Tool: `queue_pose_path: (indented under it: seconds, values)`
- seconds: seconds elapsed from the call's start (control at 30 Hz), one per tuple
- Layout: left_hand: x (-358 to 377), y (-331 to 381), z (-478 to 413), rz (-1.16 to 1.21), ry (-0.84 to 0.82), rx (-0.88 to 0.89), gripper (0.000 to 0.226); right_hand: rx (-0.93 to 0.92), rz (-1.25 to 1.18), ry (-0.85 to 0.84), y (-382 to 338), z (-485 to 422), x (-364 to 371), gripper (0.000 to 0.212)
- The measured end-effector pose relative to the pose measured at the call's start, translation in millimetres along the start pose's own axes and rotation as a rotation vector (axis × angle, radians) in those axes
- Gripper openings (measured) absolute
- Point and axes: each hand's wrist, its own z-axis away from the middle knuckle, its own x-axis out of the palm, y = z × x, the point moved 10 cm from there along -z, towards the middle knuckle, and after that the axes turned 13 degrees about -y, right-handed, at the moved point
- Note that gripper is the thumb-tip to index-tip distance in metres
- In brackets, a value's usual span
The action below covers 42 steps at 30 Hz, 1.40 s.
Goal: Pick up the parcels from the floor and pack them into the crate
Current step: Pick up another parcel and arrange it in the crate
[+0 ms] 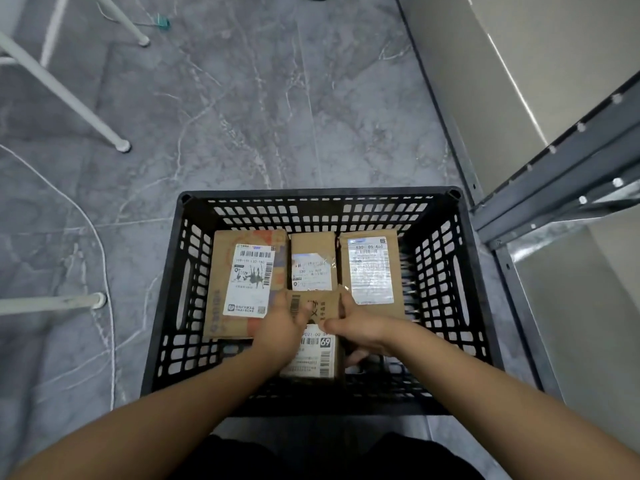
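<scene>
A black slotted plastic crate [446, 271] stands on the grey floor in front of me. Three cardboard parcels with white labels lie side by side along its far wall: a large one [242, 271] at left, a small one [313, 261] in the middle, a tall one [372, 268] at right. A fourth cardboard parcel [317, 344] sits in the near middle of the crate. My left hand [282, 327] grips its left side and my right hand [363, 327] grips its right side, both inside the crate.
White metal furniture legs [69, 95] stand at left, with a thin white cable [100, 244] trailing over the marble-patterned floor. A grey metal shelf frame [554, 188] and a wall close off the right side. The crate's near corners hold no parcels.
</scene>
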Motion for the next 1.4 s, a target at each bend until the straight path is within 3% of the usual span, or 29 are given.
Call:
queue_pose_path:
  seconds: [0.1, 0.2, 0.27, 0.47, 0.63, 0.8, 0.87, 0.93, 0.97, 1.07, 1.27, 1.4]
  values:
    - [-2, 1, 5, -0.001, 0.042, 0.016, 0.037, 0.001, 0.027, 0.007, -4, 2, 2, 0.08]
    - [3, -2, 4, -0.04, 0.023, 0.032, 0.037, 0.016, 0.086, 0.069, 0, 5, -1, 0.067]
    - [14, -8, -2, -0.111, -0.045, 0.021, 0.044, 0.031, 0.102, 0.126, 10, 4, -3, 0.062]
    - [33, -13, -19, -0.129, -0.191, -0.036, 0.083, -0.001, 0.235, 0.313, 17, -4, -8, 0.091]
    - [48, -25, -22, -0.106, -0.317, -0.153, 0.09, 0.015, 0.189, 0.354, 25, -9, -13, 0.074]
    - [50, -26, -23, -0.071, -0.369, -0.235, 0.08, 0.045, 0.18, 0.363, 33, -13, -18, 0.051]
    - [49, -19, -17, -0.097, -0.371, -0.246, 0.064, 0.06, 0.166, 0.337, 34, -13, -17, 0.051]
    - [40, -12, -8, -0.111, -0.36, -0.266, 0.033, 0.076, 0.148, 0.303, 28, -4, -15, 0.051]
    - [33, -9, -2, -0.121, -0.361, -0.271, 0.014, 0.092, 0.153, 0.295, 24, 4, -14, 0.053]
    - [5, 11, 28, -0.066, -0.356, -0.247, 0.027, 0.117, 0.165, 0.303, 2, 49, -13, 0.055]
    - [-74, 91, 143, 0.179, -0.369, -0.186, 0.013, 0.094, 0.13, 0.316, -68, 196, 6, 0.059]
    - [-131, 162, 229, 0.234, -0.339, -0.175, 0.039, 0.091, 0.113, 0.338, -116, 302, 20, 0.062]
